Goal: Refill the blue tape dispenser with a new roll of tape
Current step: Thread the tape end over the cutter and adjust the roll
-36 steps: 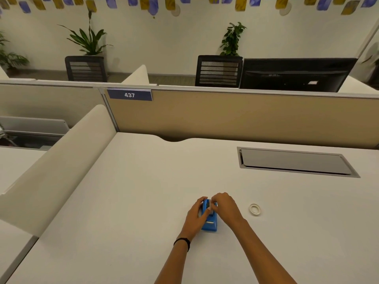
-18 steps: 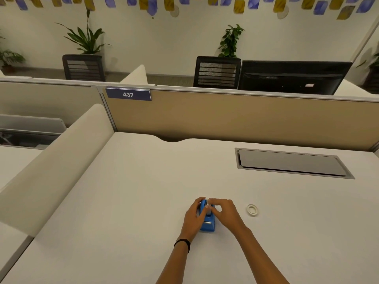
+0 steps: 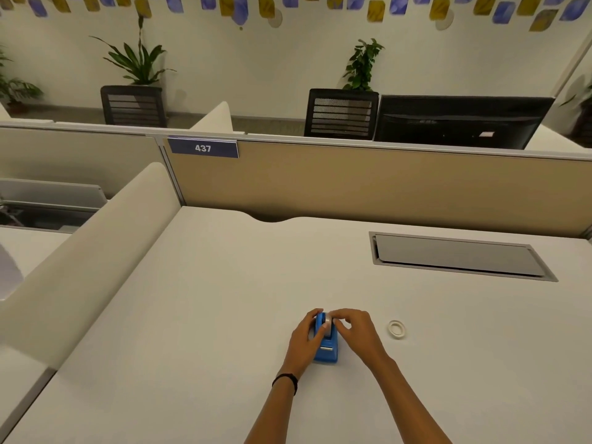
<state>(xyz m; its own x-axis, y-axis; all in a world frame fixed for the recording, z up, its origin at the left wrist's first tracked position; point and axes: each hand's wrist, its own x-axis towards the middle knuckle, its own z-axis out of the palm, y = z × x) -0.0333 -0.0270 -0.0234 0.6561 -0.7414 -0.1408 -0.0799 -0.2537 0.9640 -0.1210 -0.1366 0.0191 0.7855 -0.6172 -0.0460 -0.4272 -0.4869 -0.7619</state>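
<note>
At a white office desk (image 3: 198,315), a person's left hand (image 3: 304,342) grips the side of the blue tape dispenser (image 3: 326,349) while the right hand (image 3: 354,331) pinches a tape roll (image 3: 327,322) seated in its cradle, a spent white ring (image 3: 396,328) lying apart to the right.

Beige partition (image 3: 352,187), white desk (image 3: 192,315)

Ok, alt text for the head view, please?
Both hands work at a small blue plastic tape dispenser on a white desk: left hand grips its side, right hand presses a clear tape roll in. A white ring lies apart, right.
</note>
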